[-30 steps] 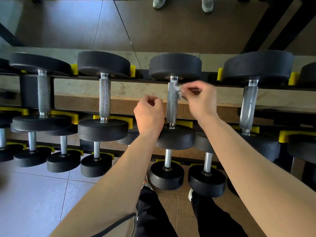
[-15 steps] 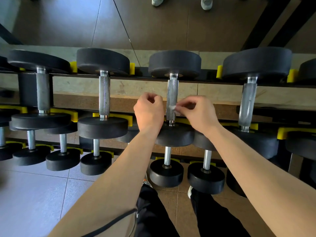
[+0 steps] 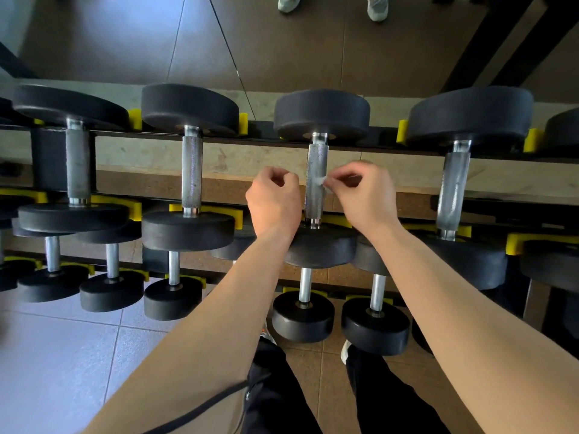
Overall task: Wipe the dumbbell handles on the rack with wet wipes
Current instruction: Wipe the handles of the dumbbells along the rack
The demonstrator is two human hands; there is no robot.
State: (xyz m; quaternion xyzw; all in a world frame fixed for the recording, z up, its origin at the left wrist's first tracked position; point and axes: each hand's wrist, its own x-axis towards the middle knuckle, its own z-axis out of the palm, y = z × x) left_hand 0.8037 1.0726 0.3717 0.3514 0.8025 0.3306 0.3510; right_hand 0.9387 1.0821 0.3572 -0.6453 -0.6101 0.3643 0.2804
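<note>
A black dumbbell with a knurled steel handle (image 3: pixel 315 161) lies on the top rail of the rack (image 3: pixel 219 142), in the middle of the view. My right hand (image 3: pixel 365 195) pinches a small white wet wipe (image 3: pixel 321 182) against the right side of that handle, about halfway along it. My left hand (image 3: pixel 274 198) hovers just left of the handle with its fingers curled into a loose fist, holding nothing that I can see. Neighbouring dumbbells with steel handles, one on the left (image 3: pixel 191 173) and one on the right (image 3: pixel 453 186), lie on the same rail.
Lower tiers of the rack carry smaller black dumbbells (image 3: pixel 302 311) in yellow cradles (image 3: pixel 131 211). A mirror behind the rack reflects floor and a person's shoes (image 3: pixel 376 6). My dark trousers (image 3: pixel 282 396) and grey floor tiles (image 3: pixel 56 355) fill the bottom.
My right hand slid the wipe down the handle from near the top plate to the middle. My left hand stayed beside the handle.
</note>
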